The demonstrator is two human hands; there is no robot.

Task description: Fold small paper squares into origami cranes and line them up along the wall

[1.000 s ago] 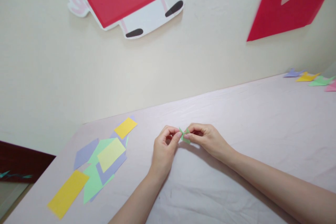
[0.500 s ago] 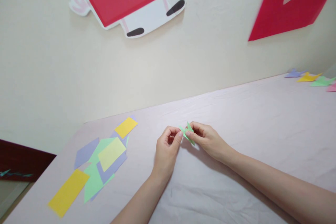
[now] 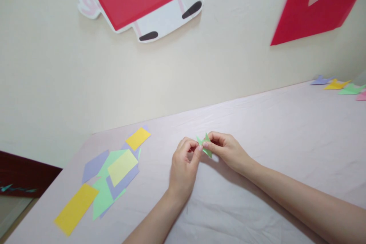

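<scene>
Between my two hands is a small piece of folded green paper (image 3: 207,152) with pointed tips sticking up. My left hand (image 3: 185,160) pinches its left side between thumb and forefinger. On the other side, my right hand (image 3: 225,148) grips it with the thumb in front and the fingers bent behind. The thumbs almost meet over the paper, and the fingers hide part of its folds. Both hands are above the cloth-covered table (image 3: 228,213).
Loose sheets lie overlapping on the left: yellow paper (image 3: 76,209), pale yellow paper (image 3: 122,167), purple paper (image 3: 95,166) and green paper (image 3: 102,200). Several folded paper figures, among them a yellow one (image 3: 336,84), stand along the wall (image 3: 171,80) at the far right.
My left hand has shifted slightly right, its thumb now closer to the right thumb on the green paper. The right hand keeps its hold. The view has moved very little.
</scene>
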